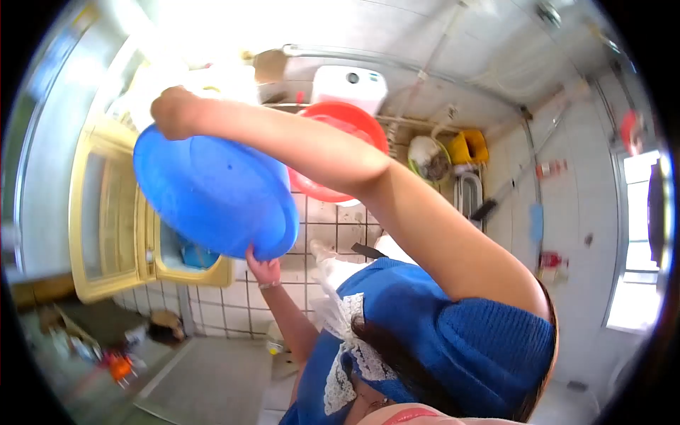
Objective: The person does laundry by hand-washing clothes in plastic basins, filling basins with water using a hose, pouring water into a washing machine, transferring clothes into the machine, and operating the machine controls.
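Note:
A large blue plastic basin (pixel 216 195) is tilted in front of me, held up between my two hands. My left hand (pixel 263 270) grips its near rim from below, with a bracelet on the wrist. My right arm reaches across above the basin, and my right hand (pixel 173 113) is closed at its far left rim; the fingers there are mostly hidden. Just left of the basin and partly behind it is a yellowish appliance (pixel 152 234) with its lid swung up, and something blue (pixel 198 256) shows inside.
A red basin (pixel 329 190) sits behind my right forearm, near a white tank-like unit (pixel 349 91). Further right are a green tub (pixel 433 166) and a yellow container (pixel 469 146). Assorted items and an orange object (pixel 120 367) lie at lower left. White tiles (pixel 223 301) cover the floor.

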Action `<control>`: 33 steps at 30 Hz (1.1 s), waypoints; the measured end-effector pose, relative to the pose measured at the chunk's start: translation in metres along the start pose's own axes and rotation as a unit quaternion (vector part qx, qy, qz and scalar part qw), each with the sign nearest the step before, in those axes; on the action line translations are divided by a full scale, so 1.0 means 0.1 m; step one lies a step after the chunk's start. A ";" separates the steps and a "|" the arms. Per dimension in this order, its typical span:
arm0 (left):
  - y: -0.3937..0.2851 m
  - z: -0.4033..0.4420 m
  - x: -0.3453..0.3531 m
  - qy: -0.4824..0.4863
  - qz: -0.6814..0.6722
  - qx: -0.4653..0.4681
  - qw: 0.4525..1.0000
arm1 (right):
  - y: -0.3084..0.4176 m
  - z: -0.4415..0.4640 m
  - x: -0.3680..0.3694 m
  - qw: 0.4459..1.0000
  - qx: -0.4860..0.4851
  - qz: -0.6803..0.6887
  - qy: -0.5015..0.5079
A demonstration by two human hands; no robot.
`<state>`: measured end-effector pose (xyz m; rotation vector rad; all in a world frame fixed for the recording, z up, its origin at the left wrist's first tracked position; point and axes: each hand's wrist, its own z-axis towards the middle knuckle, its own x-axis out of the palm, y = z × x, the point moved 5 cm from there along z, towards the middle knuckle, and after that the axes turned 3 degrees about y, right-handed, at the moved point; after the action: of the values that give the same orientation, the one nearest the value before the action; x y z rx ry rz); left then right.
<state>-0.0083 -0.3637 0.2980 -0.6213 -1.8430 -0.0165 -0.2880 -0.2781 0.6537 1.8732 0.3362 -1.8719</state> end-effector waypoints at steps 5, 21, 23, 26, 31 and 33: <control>-0.02 -0.07 0.79 -0.072 0.174 -0.033 0.982 | -1.56 -2.01 0.21 0.906 0.231 0.196 -0.295; 5.34 0.70 2.38 -0.030 0.640 0.057 0.766 | -4.24 -11.05 5.92 0.889 0.422 -0.017 0.178; 5.86 1.01 2.06 -0.006 0.661 0.079 0.746 | -4.38 -11.16 5.99 0.836 0.423 0.110 0.331; 6.58 1.42 1.84 0.050 0.660 0.225 0.715 | -4.61 -11.30 6.39 0.784 0.504 0.178 0.314; 7.35 2.47 0.86 0.069 0.711 0.292 0.636 | -5.83 -11.51 7.97 0.801 0.580 0.080 0.123; 7.61 2.56 0.90 0.053 0.711 0.287 0.639 | -6.44 -11.62 8.66 0.710 0.672 0.211 0.017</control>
<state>0.0667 0.4069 0.0662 -1.3732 -0.6952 1.4800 0.4485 0.7092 -0.3448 2.3638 -1.7799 -1.7613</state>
